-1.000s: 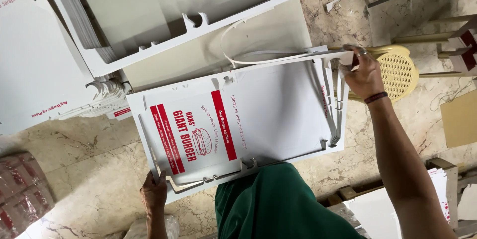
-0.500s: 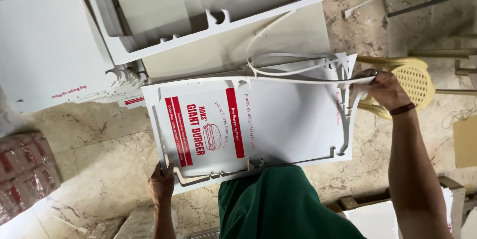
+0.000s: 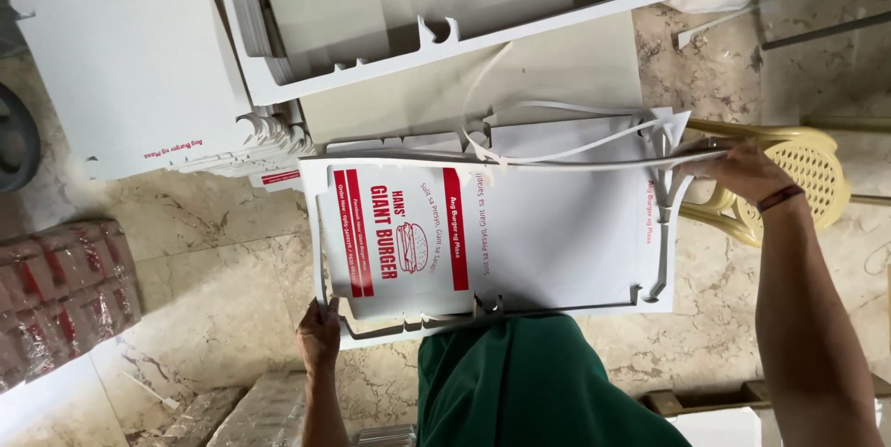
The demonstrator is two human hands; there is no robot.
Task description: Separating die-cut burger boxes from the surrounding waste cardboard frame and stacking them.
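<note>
A flat die-cut cardboard sheet (image 3: pixel 557 233), white with red bars and a burger drawing, lies across my lap above my green clothing. My left hand (image 3: pixel 318 336) grips its near left corner from below. My right hand (image 3: pixel 733 168), with a dark band on the wrist, pinches the far right corner, where a thin white trim strip (image 3: pixel 575 152) peels away from the sheet's edge. The strip curls in loops over the sheet's top edge.
Stacks of the same white die-cut sheets (image 3: pixel 418 29) lie beyond, and another pile (image 3: pixel 130 66) at upper left. A yellow plastic chair (image 3: pixel 798 178) stands at the right. Red wrapped bundles (image 3: pixel 56 298) sit at the left on the marble floor.
The view has shifted so the sheet sits further right and lower. My right hand has pulled the trim strip further off the top edge. My left hand keeps its grip.
</note>
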